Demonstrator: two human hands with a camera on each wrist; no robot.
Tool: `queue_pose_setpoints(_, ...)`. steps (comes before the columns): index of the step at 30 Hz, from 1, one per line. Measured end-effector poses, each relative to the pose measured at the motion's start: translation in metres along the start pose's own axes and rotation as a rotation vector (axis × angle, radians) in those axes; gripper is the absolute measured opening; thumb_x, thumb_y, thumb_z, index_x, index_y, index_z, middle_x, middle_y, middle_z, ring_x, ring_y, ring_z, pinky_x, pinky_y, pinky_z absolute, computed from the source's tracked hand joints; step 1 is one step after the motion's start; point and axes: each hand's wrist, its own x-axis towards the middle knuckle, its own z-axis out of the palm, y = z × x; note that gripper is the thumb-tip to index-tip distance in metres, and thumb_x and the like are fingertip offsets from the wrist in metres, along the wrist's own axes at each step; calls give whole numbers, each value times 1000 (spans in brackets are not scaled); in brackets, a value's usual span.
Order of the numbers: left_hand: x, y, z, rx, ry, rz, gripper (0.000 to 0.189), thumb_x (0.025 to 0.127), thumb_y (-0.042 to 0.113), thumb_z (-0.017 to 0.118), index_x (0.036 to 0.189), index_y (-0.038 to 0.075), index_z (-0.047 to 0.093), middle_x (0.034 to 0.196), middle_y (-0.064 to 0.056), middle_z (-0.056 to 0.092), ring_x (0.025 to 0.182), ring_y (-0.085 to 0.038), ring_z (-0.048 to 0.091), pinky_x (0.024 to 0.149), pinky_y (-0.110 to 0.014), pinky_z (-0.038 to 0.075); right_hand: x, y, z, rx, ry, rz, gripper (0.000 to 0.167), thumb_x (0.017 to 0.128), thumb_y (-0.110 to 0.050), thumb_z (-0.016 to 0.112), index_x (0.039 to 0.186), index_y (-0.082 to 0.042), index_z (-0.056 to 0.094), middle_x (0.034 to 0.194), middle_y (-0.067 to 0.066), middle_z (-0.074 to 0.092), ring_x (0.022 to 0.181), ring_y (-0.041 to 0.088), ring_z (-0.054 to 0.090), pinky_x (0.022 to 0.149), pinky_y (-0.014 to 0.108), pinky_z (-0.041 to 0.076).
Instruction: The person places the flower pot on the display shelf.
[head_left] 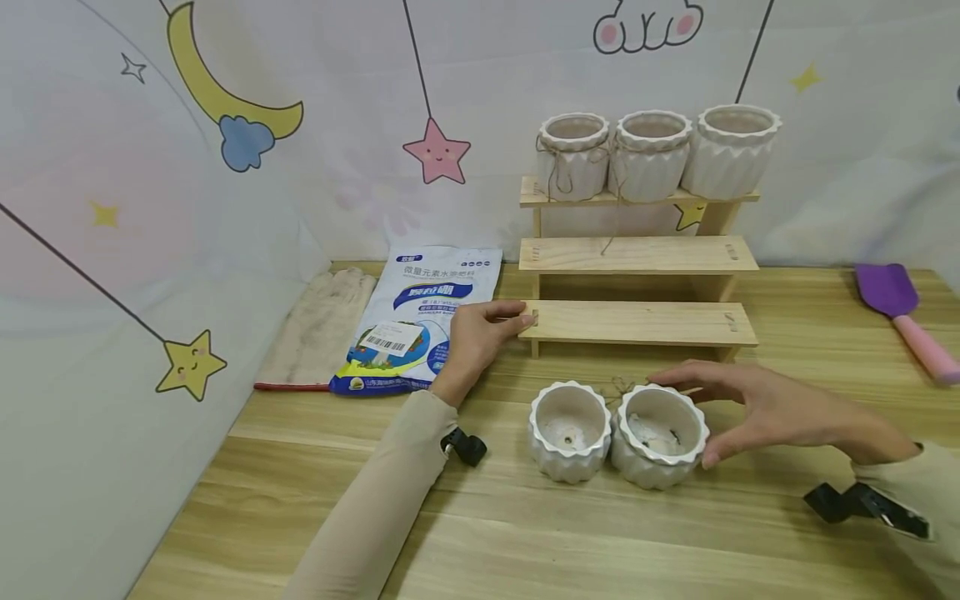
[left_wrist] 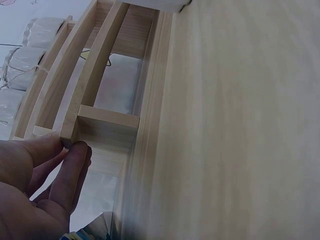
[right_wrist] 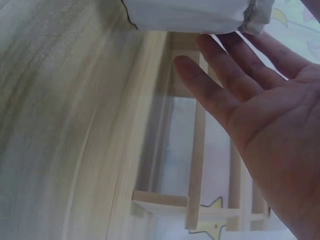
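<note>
My left hand (head_left: 483,337) pinches the left end of the lowest step of a three-tier wooden plant stand (head_left: 637,322). In the left wrist view, thumb and fingers of that left hand (left_wrist: 55,175) meet at the step's corner. A white scalloped flower pot (head_left: 654,471) stands on the table in front of the stand. Around its right side and back rim my right hand (head_left: 772,408) is spread, thumb at the side. The right wrist view has extended fingers (right_wrist: 215,95) right at the pot (right_wrist: 190,15). Close by on the left stands a second white flower pot (head_left: 570,467).
Three white pots, the left one (head_left: 573,171) tied with twine, stand on the top tier. A fertilizer bag (head_left: 420,321) leans over a tan cloth-like piece (head_left: 315,333) at left. A purple scoop (head_left: 888,290) with a pink handle lies at right.
</note>
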Motion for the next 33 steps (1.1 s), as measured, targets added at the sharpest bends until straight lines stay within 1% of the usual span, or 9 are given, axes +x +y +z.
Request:
queue_pose_setpoints(4, 0, 0, 0, 1, 1, 4, 24, 90, 21, 89, 110, 8, 85, 107, -4, 81, 115, -20, 70, 97, -35, 52, 1, 1, 1, 14, -13, -16, 92, 77, -6, 95, 156, -7, 49, 151, 4, 58, 132, 16, 60, 109, 24, 45)
queue_pose_setpoints(10, -1, 0, 0, -6, -1, -4, 25, 90, 21, 89, 111, 8, 85, 107, -4, 81, 116, -20, 69, 98, -35, 52, 1, 4, 2, 16, -7, -42, 89, 76, -5, 96, 153, -3, 50, 147, 8, 61, 127, 17, 62, 107, 22, 46)
queue_pose_setpoints(14, -1, 0, 0, -2, -2, -10, 25, 90, 21, 89, 111, 9, 85, 108, -4, 81, 117, -20, 69, 99, -35, 51, 1, 5, 2, 18, 14, -33, 87, 76, -5, 96, 150, -4, 53, 143, 9, 63, 124, 17, 65, 105, 22, 47)
queue_pose_setpoints(22, 0, 1, -1, -1, -3, -7, 24, 90, 21, 89, 111, 8, 85, 107, -4, 81, 117, -20, 69, 99, -35, 51, 0, 6, 3, 18, 47, -25, 79, 77, -5, 96, 145, -6, 57, 141, 7, 64, 126, 14, 64, 106, 22, 47)
queue_pose_setpoints(33, 0, 1, 0, -4, -8, -4, 25, 90, 22, 89, 111, 9, 85, 108, -3, 81, 117, -20, 69, 99, -35, 52, 0, 7, 3, 1, 69, -25, 76, 78, -6, 96, 144, -10, 59, 138, 9, 67, 126, 15, 65, 107, 22, 46)
